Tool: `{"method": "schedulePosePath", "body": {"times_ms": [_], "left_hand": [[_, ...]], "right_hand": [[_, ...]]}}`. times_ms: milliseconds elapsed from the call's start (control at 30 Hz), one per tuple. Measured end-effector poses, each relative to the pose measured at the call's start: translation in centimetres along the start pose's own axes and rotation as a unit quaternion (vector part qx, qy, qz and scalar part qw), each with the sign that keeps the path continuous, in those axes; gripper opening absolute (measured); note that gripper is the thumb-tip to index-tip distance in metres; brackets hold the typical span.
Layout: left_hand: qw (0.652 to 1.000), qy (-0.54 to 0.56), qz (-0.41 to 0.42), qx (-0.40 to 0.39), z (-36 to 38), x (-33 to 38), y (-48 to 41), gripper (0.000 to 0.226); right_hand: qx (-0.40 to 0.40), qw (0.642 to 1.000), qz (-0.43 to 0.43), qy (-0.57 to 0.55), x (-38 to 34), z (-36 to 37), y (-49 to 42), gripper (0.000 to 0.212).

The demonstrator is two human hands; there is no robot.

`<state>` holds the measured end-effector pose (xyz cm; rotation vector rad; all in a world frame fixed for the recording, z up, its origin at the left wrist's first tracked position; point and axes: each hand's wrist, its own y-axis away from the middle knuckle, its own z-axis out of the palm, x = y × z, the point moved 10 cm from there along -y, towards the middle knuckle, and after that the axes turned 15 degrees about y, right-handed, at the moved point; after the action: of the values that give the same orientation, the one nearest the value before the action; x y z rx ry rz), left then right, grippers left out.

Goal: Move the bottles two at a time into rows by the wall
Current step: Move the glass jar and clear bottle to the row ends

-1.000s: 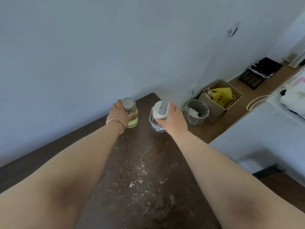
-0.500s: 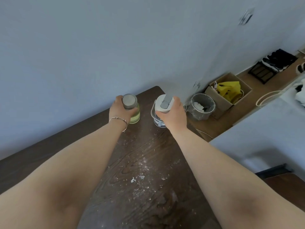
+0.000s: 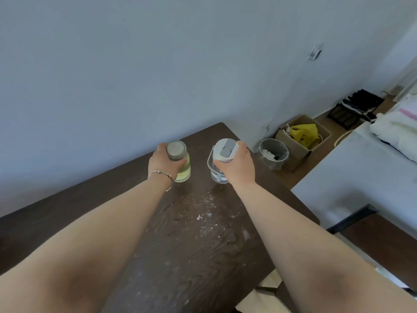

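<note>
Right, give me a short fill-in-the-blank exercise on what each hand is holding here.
1. The left hand grips the bottle holding ____ liquid.
2. The right hand holds the bottle with the ____ flip-top lid.
3. A thin bracelet sits on the ____ wrist.

Missing words: yellow-green; white; left

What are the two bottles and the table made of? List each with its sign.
Left bottle: clear glass or plastic, yellowish contents show through; matte grey cap.
Right bottle: clear plastic by the look; matte white lid with grey latch.
Table: dark wood or wood-look laminate, grain visible.
</note>
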<state>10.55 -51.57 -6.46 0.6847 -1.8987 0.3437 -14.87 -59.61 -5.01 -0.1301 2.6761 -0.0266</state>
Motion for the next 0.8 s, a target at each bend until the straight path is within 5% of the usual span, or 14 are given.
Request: {"method": "schedulePosePath", "body": {"times_ms": [400, 800], "left_hand": [[1.0, 0.014, 0.005, 0.008, -7.6, -2.1, 13.2, 0.063], [0.989, 0.044, -0.064, 0.126, -14.7, -6.5, 26.9, 0.065]], "right_hand": [[-0.014, 1.0, -0.013, -0.008, -1.1, -2.4, 14.8, 0.082], [-0.08, 0.991, -0.105, -0.035, -2.8, -0.6, 23.8, 0.083]]}}
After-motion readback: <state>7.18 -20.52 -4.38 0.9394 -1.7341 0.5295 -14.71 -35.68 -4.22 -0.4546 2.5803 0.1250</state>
